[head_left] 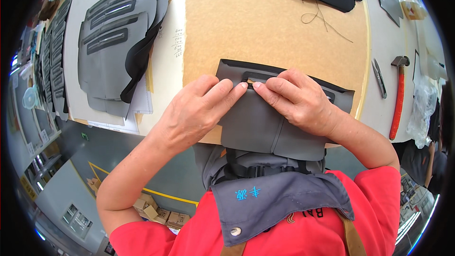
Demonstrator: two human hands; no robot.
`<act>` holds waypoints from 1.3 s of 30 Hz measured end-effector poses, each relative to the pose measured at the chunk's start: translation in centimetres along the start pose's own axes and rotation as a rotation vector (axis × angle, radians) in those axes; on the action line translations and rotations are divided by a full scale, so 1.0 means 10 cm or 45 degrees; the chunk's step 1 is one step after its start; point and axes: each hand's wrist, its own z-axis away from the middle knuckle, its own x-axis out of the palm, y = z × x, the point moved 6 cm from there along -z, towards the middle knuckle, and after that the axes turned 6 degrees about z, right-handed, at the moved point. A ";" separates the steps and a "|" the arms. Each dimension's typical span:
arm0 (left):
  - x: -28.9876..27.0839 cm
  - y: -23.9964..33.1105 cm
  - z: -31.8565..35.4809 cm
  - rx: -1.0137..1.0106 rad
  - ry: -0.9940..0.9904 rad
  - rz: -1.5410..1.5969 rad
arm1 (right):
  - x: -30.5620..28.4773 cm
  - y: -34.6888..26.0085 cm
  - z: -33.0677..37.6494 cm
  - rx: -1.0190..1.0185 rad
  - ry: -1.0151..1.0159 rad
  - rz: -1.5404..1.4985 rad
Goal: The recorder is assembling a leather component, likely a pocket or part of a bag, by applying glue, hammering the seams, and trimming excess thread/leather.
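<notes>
Brown board surface [265, 23] seen under work, grey panel stack [118, 42] at far left, hammer [399, 95] at right. Grey fabric panel [265, 128] laid at near edge, overhanging it. Left hand [199, 109] and right hand [296, 99] pinched on fold beside slot opening [258, 77]. Panel judged light, limp, non-fragile; best gripped at edges.

Big pale surface [170, 73] topped with a brown board [265, 23], grey floor [118, 161] with a yellow line [102, 169], cardboard boxes [159, 214] below, shelving [40, 161] off left, all evenly lit.
</notes>
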 end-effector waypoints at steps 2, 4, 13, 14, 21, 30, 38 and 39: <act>-0.01 0.00 -0.01 0.002 -0.011 -0.011 | 0.00 0.00 0.00 0.002 0.002 0.000; -0.01 0.00 -0.01 0.006 -0.019 -0.023 | 0.00 0.00 0.00 -0.003 -0.008 -0.003; 0.03 -0.03 0.03 -0.010 0.073 -0.050 | 0.02 0.00 0.04 -0.004 0.014 -0.007; 0.02 -0.01 0.01 -0.022 0.053 -0.051 | 0.02 0.00 0.04 -0.004 0.015 -0.005; 0.03 -0.04 -0.02 -0.017 0.018 -0.015 | 0.03 0.00 0.04 0.000 0.023 0.003; 0.02 -0.07 0.00 0.021 -0.126 -0.176 | 0.03 0.00 0.02 0.004 0.014 0.002; -0.02 -0.07 0.05 0.019 -0.144 -0.334 | 0.06 -0.05 0.04 -0.043 0.078 0.098; -0.03 -0.08 0.06 0.031 -0.126 -0.357 | 0.07 -0.06 0.03 -0.046 0.061 0.109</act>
